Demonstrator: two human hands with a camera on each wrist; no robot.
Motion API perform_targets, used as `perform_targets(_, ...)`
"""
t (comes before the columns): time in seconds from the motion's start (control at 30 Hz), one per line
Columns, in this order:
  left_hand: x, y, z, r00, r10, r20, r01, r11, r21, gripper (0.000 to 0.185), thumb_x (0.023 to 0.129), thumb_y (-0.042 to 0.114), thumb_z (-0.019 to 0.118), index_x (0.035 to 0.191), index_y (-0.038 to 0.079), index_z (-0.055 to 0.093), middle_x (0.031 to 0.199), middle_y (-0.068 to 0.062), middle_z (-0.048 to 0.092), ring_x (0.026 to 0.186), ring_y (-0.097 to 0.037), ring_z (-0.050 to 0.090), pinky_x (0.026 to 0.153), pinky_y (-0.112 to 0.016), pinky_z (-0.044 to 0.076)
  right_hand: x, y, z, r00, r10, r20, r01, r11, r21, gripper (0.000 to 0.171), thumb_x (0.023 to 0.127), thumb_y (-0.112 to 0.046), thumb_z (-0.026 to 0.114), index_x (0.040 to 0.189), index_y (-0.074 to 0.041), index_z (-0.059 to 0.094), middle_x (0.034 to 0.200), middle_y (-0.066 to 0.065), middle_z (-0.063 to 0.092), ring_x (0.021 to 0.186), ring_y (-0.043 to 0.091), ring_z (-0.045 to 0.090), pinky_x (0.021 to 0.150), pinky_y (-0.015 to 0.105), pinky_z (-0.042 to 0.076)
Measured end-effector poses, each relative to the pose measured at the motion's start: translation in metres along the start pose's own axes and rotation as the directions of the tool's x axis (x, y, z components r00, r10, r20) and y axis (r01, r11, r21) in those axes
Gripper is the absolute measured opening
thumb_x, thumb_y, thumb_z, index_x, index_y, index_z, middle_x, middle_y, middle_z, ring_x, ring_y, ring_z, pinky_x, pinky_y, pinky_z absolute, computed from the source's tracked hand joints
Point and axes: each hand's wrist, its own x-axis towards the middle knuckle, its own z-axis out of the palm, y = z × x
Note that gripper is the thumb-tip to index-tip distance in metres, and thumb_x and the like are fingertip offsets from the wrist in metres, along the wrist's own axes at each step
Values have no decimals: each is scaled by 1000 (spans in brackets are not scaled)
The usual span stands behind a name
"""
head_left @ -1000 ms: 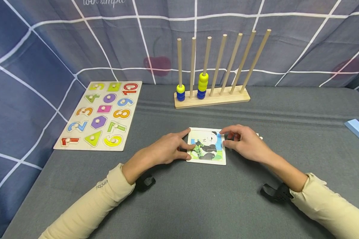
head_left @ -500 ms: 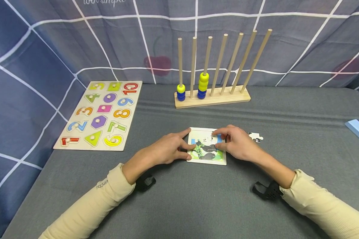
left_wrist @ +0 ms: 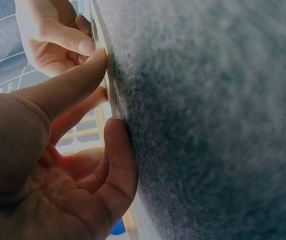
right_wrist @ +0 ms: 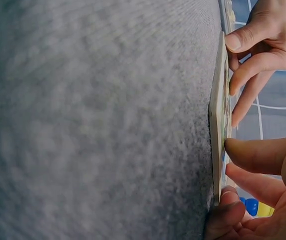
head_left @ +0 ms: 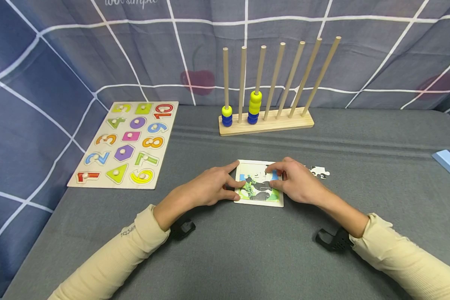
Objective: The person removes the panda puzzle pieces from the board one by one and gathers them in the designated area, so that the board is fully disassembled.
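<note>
From the head view, the right hand point(head_left: 298, 183) has slid leftward onto the panda puzzle point(head_left: 260, 183) mid-table, fingertips pressing a piece home while the left hand point(head_left: 213, 187) steadies its edge with straight fingers, uncovering a loose piece point(head_left: 320, 171); both wrist views show flat fingers pressing the board.

hands: two, left point(head_left: 210, 187) and right point(head_left: 298, 183)
panda puzzle point(head_left: 256, 191): one
loose piece point(head_left: 319, 171): one
number board point(head_left: 125, 143): one
rods on rack point(head_left: 266, 123): seven
blue block point(head_left: 448, 161): one
</note>
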Motion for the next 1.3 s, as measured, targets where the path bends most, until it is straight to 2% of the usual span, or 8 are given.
perform_targets(0.13, 0, 0, 0, 1000, 2, -1, -2, 1000, -3, 42, 92, 25, 72, 132, 15, 65, 159, -20, 22, 88, -12, 61, 102, -44, 40, 0, -1, 1, 1000, 11, -4, -11, 1000, 3, 25, 87, -5, 73, 112, -1, 71, 87, 8, 50, 73, 18, 43, 63, 35, 36)
perform_targets(0.33, 0, 1, 0, 1000, 7, -6, -7, 1000, -1, 42, 92, 25, 72, 131, 14, 65, 159, -20, 22, 99, -18, 61, 103, -44, 39, -2, -4, 2, 999, 41, -21, -41, 999, -6, 27, 87, -3, 72, 114, -2, 70, 97, 12, 45, 81, 22, 42, 66, 36, 36)
perform_targets(0.5, 0, 1, 0, 1000, 6, -3, -7, 1000, -2, 42, 92, 25, 72, 132, 14, 65, 159, -20, 22, 109, -22, 60, 104, -45, 38, -4, -5, 4, 998, 20, -57, -23, 999, -46, 28, 84, -3, 75, 112, -2, 71, 110, 18, 47, 91, 29, 44, 74, 41, 37)
perform_targets(0.63, 1, 1, -1, 1000, 6, 0, -6, 1000, 7, 42, 92, 25, 72, 132, 14, 65, 159, -20, 22, 117, -26, 57, 105, -45, 37, -4, -6, 4, 998, 8, -62, -11, 999, -42, 29, 84, -3, 75, 112, 0, 71, 114, 19, 50, 90, 28, 47, 74, 40, 37)
perform_targets(0.77, 1, 1, 0, 1000, 2, 0, -2, 1000, 9, 42, 92, 25, 72, 132, 15, 65, 159, -20, 22, 119, -27, 55, 105, -45, 37, -4, -6, 3, 998, 10, -60, -10, 1000, -8, 30, 85, -3, 74, 114, 0, 69, 112, 16, 52, 84, 24, 47, 69, 37, 37)
perform_targets(1.0, 0, 1, 0, 1000, -5, 1, 5, 1000, -3, 42, 91, 25, 72, 132, 15, 65, 159, -19, 20, 100, -18, 62, 104, -44, 39, -3, -6, 1, 995, 25, -95, -20, 998, 59, 44, 86, 0, 71, 128, 7, 60, 103, 16, 53, 84, 25, 48, 70, 38, 37)
perform_targets(1.13, 0, 1, 0, 1000, 2, -3, -2, 1000, -1, 42, 92, 25, 72, 131, 14, 65, 159, -20, 21, 103, -20, 62, 104, -44, 39, -3, -6, -2, 992, 44, -116, -35, 997, 73, 37, 87, 2, 67, 124, 8, 64, 100, 14, 54, 84, 24, 48, 71, 38, 37)
perform_targets(1.3, 0, 1, 0, 1000, 0, 0, 0, 1000, -2, 42, 92, 25, 72, 131, 14, 65, 159, -20, 21, 109, -24, 61, 104, -45, 39, -3, -4, -4, 993, 47, -106, -37, 995, 89, 29, 90, 1, 65, 119, 2, 67, 96, 13, 55, 77, 23, 47, 68, 37, 37)
